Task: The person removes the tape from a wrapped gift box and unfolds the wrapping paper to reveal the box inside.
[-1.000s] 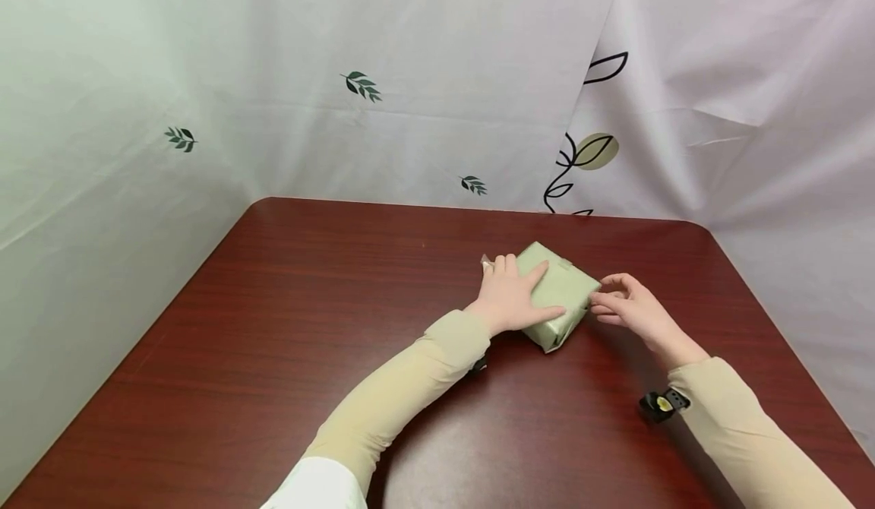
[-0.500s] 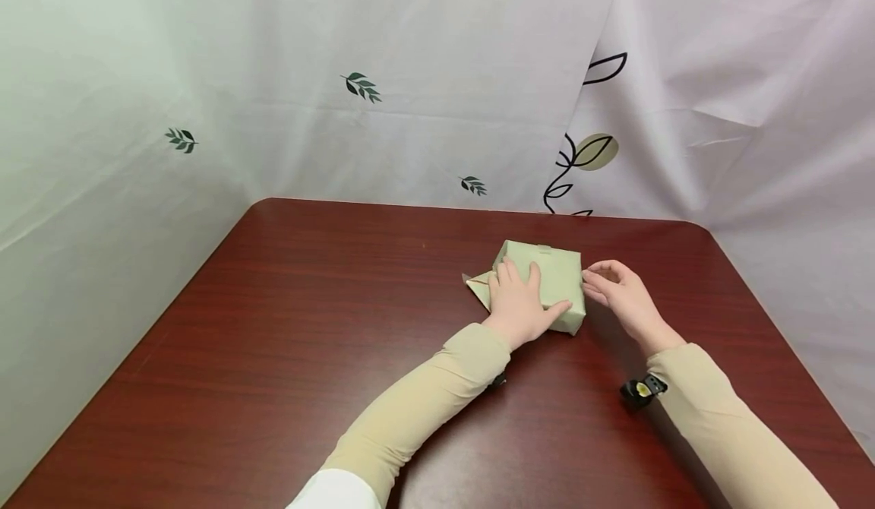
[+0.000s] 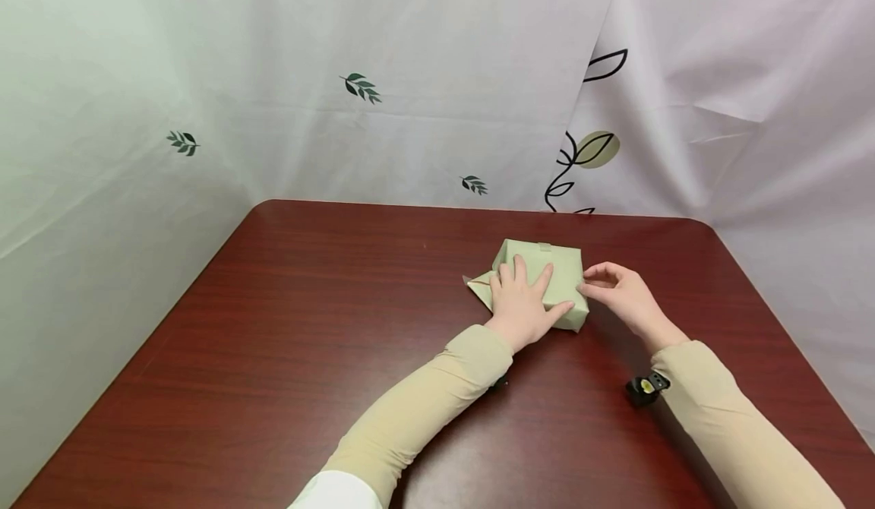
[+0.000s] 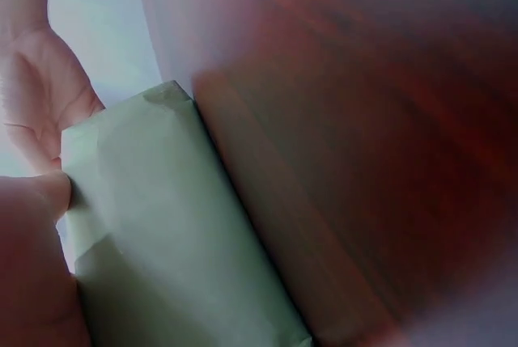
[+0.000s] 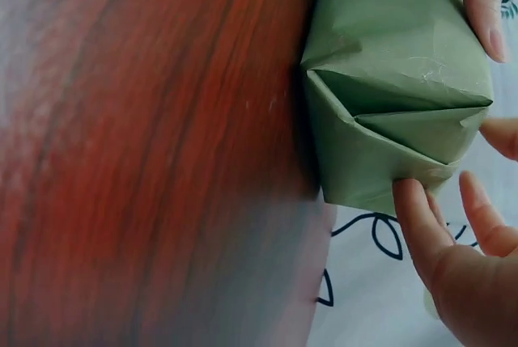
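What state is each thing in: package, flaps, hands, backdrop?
Green package: wrapped, lying on the table.
Left-end flap: sticking out, not folded against the side.
Right-end flap: folded partway, gaping.
Left hand: fingers spread on the package's top.
Right hand: touching the package's right end.
Cloth backdrop: hanging, creased.

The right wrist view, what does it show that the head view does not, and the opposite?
Only the right wrist view: the open folded pocket at the end of the green parcel, beside the right hand.
Only the head view: the pointed flap on the parcel's left, the small tab at its far edge, the left sleeve and the right sleeve.
Both: the parcel, the red-brown table, the right hand, the patterned cloth, and the left hand, only partly in the right wrist view.
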`<action>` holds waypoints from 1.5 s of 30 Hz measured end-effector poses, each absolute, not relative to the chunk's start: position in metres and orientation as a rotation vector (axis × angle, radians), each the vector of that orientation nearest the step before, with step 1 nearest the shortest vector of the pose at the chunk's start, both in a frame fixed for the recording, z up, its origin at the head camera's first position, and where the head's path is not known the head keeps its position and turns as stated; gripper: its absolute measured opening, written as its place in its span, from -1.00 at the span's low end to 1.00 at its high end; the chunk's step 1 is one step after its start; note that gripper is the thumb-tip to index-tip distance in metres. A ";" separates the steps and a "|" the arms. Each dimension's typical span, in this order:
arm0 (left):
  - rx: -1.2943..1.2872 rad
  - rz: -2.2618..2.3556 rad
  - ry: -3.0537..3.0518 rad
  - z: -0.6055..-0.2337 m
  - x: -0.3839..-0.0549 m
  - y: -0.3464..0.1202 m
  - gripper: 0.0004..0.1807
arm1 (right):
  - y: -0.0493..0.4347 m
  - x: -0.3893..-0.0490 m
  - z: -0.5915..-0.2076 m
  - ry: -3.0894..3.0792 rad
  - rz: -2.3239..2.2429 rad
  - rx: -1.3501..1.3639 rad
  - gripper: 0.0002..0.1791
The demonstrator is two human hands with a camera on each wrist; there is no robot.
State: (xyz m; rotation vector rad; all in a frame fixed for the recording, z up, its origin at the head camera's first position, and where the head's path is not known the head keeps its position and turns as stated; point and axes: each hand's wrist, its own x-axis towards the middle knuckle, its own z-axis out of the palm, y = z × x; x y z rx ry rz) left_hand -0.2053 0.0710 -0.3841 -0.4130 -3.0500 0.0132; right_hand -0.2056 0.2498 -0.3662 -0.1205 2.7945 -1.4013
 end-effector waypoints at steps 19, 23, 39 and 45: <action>-0.443 -0.029 -3.158 -0.375 -0.207 0.071 -0.26 | 0.243 -0.207 -0.360 2.971 -1.084 -0.131 -0.66; -0.445 -0.021 -3.150 -0.375 -0.206 0.071 -0.26 | 0.242 -0.208 -0.359 2.992 -1.060 -0.135 -0.70; -0.431 0.018 -3.146 -0.372 -0.200 0.070 -0.26 | 0.233 -0.201 -0.355 3.109 -1.001 -0.161 -0.79; -0.426 0.022 -3.136 -0.372 -0.200 0.070 -0.26 | 0.228 -0.201 -0.354 3.146 -0.969 -0.196 -0.82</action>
